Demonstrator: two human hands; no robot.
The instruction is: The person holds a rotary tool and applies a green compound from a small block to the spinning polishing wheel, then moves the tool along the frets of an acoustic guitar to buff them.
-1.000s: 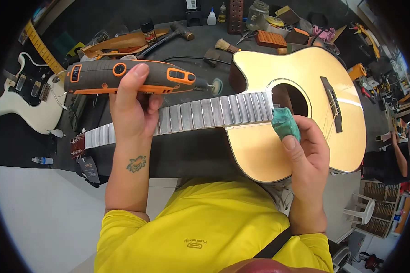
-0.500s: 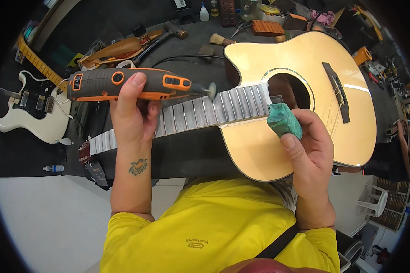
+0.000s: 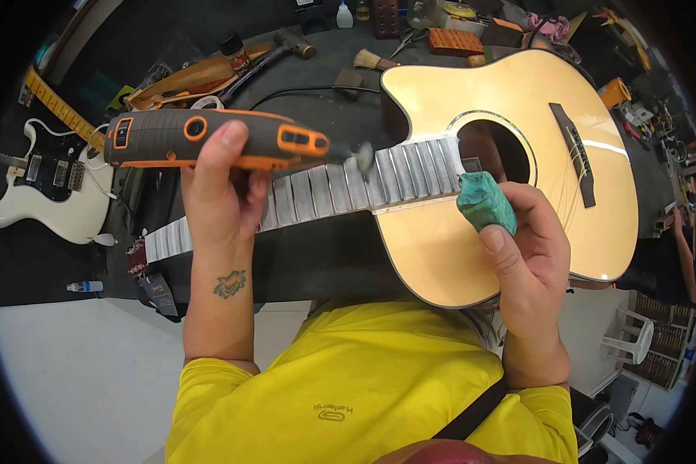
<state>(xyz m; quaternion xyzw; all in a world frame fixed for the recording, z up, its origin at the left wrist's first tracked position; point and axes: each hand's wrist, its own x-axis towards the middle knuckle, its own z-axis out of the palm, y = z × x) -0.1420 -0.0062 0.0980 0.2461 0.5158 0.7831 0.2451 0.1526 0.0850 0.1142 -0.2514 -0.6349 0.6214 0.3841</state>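
A grey-and-orange rotary tool (image 3: pixel 162 141) is gripped in my left hand (image 3: pixel 224 178), held level above the guitar neck, its small round wheel (image 3: pixel 365 160) at the right end, over the upper frets. My right hand (image 3: pixel 530 263) holds a green, rough-surfaced block (image 3: pixel 483 201) between thumb and fingers, near the soundhole's lower left edge. Beneath both lies a pale natural-top acoustic guitar (image 3: pixel 429 263), its fretboard (image 3: pixel 317 195) covered in silvery-grey strips between the frets. Loose strings (image 3: pixel 564 193) hang by the bridge.
A white electric guitar (image 3: pixel 39 201) lies left on the dark bench (image 3: pixel 301 278). Tools crowd the back: a hammer (image 3: pixel 301 48), brush (image 3: pixel 367 60), scissors and boxes. A small bottle (image 3: pixel 85 286) lies front left. At right are another person's arm (image 3: pixel 684 255) and a white chair (image 3: pixel 630 340).
The wheel has come lower and nearer the upper frets. My right hand has shifted slightly right with the block. The guitar and bench appear higher in view.
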